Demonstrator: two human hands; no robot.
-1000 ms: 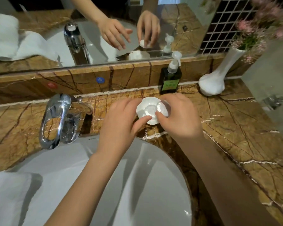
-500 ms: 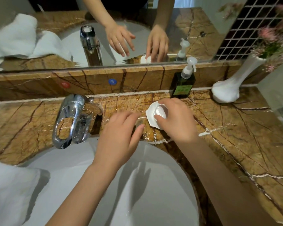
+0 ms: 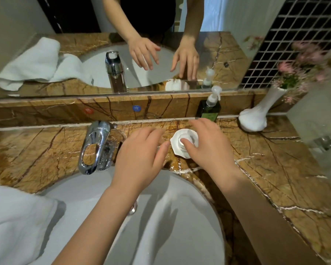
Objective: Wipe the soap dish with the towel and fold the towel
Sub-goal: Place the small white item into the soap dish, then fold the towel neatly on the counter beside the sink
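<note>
Since a moment ago, the right hand (image 3: 208, 148) has set the soap dish (image 3: 183, 143) flat on the desk (image 3: 275, 159).
Its grip rests loosely on the dish, thumb touching; left hand (image 3: 139, 157) hovers beside, fingers spread. Towel (image 3: 13, 220) lies bottom left by the sink (image 3: 161, 226).

White scalloped soap dish (image 3: 177, 145) flat on marble behind the basin; white towel (image 3: 13, 222) bunched at lower left.

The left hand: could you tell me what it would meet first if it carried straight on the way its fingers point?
Probably the marble backsplash ledge behind the counter. The left hand points away and slightly right, passing left of the soap dish; depth is uncertain.
</note>
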